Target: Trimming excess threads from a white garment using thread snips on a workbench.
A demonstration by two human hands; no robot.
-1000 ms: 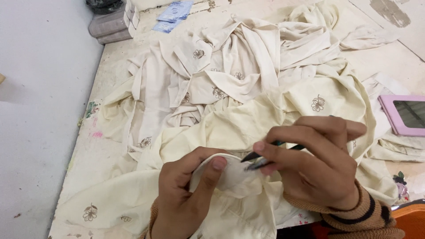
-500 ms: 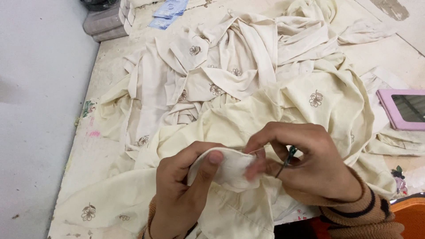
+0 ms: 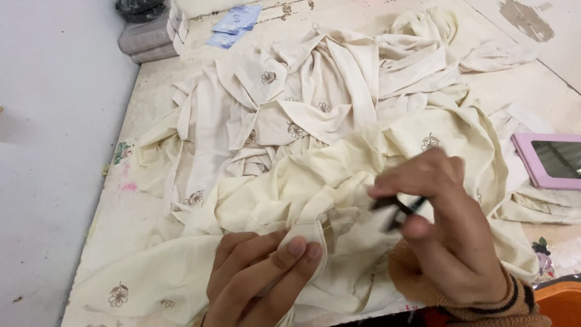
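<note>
While my left hand [image 3: 260, 278] pinches the cream cloth [image 3: 315, 181] edge at six o'clock, fingers closed on it, my right hand [image 3: 442, 224] at four o'clock grips small dark snips [image 3: 396, 209].

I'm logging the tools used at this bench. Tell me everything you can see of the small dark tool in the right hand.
The small dark tool is slim and black, blurred, so its exact kind is unclear; it looks like thread snips. The right hand pinches it between thumb and fingers, which cover part of it. It is held tilted above the cream fabric, apart from the folded edge that the left hand pinches.
</note>
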